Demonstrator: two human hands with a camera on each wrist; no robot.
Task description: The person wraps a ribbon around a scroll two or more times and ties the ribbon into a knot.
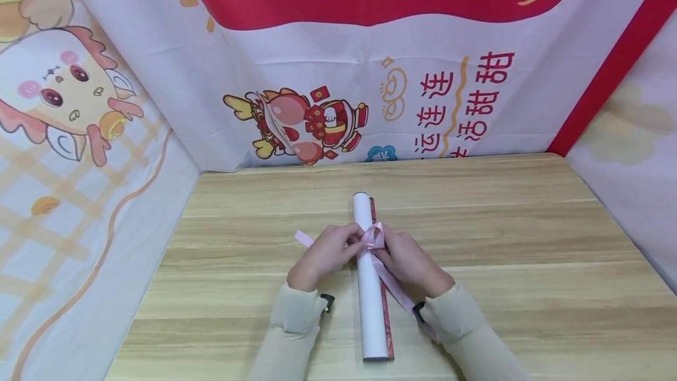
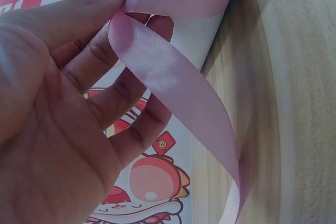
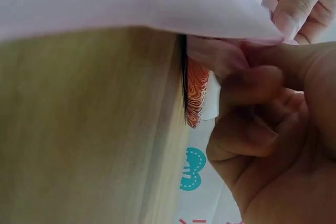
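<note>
A white roll with a red patterned edge along its right side lies lengthwise on the wooden table. Pink ribbon is wrapped round it, with a loop standing up over its upper half. My left hand pinches the ribbon between thumb and forefinger at the roll's left side; one tail hangs from there. From the right, my right hand pinches the ribbon by the loop, its other fingers curled. The second tail runs down beside the roll under the right wrist. Fingers partly hide the crossing.
The wooden table extends around the roll. Behind it hangs a white cloth with red lettering and cartoon figures. Printed cloth panels stand at the left and right. Dark straps show at the sleeve cuffs.
</note>
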